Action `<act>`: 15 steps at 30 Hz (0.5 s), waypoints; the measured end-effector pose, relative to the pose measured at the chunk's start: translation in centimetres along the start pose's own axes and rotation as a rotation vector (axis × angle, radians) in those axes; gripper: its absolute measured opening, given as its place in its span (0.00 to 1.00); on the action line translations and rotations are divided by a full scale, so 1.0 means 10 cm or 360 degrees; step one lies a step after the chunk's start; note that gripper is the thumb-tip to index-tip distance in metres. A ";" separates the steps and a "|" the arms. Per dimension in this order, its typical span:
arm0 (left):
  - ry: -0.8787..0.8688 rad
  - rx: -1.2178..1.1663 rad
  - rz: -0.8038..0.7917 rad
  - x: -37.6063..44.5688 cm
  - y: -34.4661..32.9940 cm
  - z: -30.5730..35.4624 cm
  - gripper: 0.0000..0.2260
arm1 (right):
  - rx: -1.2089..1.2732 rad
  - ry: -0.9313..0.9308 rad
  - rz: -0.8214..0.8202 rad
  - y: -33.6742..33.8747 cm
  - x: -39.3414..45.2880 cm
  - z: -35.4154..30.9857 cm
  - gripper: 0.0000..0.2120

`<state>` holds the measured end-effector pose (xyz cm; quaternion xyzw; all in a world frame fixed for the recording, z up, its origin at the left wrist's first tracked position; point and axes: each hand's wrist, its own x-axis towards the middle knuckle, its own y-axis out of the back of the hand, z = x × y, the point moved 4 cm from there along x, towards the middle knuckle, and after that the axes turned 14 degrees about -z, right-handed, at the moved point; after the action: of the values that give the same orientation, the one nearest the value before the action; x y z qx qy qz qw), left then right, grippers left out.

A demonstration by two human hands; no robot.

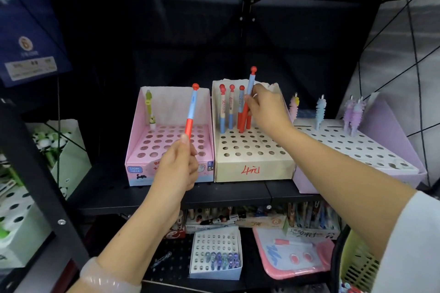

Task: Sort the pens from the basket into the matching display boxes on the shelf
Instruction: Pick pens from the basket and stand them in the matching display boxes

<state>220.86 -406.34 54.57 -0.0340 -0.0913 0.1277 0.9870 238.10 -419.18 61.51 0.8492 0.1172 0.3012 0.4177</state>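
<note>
My left hand (177, 166) grips the bottom of a red-and-blue pen (192, 109) with a red ball cap, held upright in front of the pink display box (135, 162). My right hand (266, 107) pinches a second red-and-blue pen (250, 85) and holds it over the back row of the cream display box (252, 169), where several matching pens (232, 107) stand in holes. A green pen (150, 107) stands in the pink box. The lilac display box (390, 173) on the right holds pastel spiral pens (353, 112). The yellow-green basket (357, 264) shows at the lower right.
A black shelf edge (214, 197) runs below the boxes. Under it lie a small white box with blue pens (216, 254), a pink case (295, 257) and more pen boxes. A black post (42, 181) and green-white panda boxes (57, 150) stand at left.
</note>
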 end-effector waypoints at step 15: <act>-0.0055 0.0061 -0.0153 0.05 -0.17 0.00 0.06 | 0.0854 0.0039 -0.0527 -0.10 -0.36 -0.42 0.09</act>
<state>221.71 -407.85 54.84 -0.0084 -0.1075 0.0826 0.9907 232.76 -417.49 61.25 0.8948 0.3341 0.1976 0.2207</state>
